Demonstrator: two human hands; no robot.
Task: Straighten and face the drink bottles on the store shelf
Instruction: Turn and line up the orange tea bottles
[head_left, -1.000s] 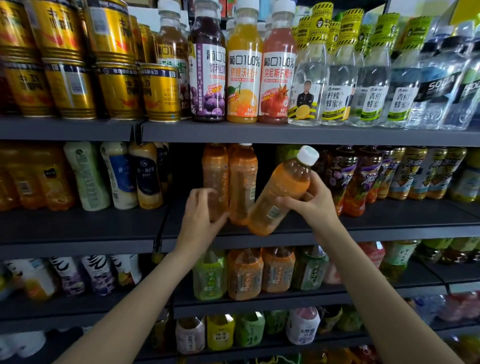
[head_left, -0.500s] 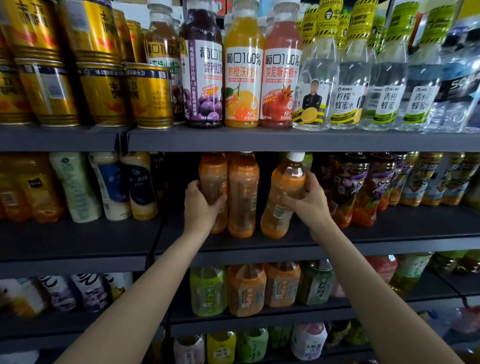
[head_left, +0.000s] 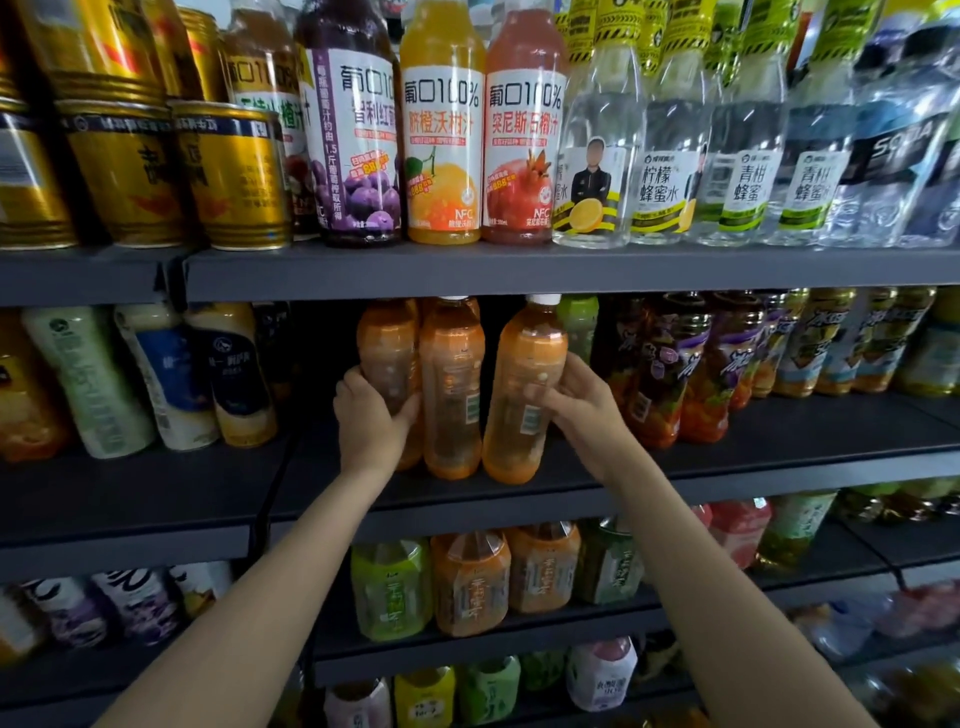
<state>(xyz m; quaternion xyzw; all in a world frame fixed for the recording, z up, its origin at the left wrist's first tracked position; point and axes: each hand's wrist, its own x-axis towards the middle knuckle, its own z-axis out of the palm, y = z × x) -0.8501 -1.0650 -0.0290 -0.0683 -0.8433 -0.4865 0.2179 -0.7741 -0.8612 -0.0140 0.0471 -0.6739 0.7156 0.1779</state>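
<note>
Forearms reach up from the bottom edge twd the middle shelf (head_left: 779, 431). Left hand (head_left: 371, 415) wraps its fingers round the leftmost orange bottle (head_left: 387, 358), thumb across the front. Right hand (head_left: 582, 402) grips the white-capped orange bottle (head_left: 524, 395); fingers curl round its right side, thumb on the front. That bottle stands near the shelf's front edge, leaning slightly, barcode side out, not the brand face. A third orange bottle (head_left: 452, 384) sits btwn the two, touching or nearly so.

Risks, as I judge them: twisting the right bottle while it leans could knock its neighbour or tip it off the front lip; the dark tea bottles (head_left: 660, 374) sit just beside the right knuckles, so a wide elbow swing may nudge them. Behind, the row is too dark to read.
</note>
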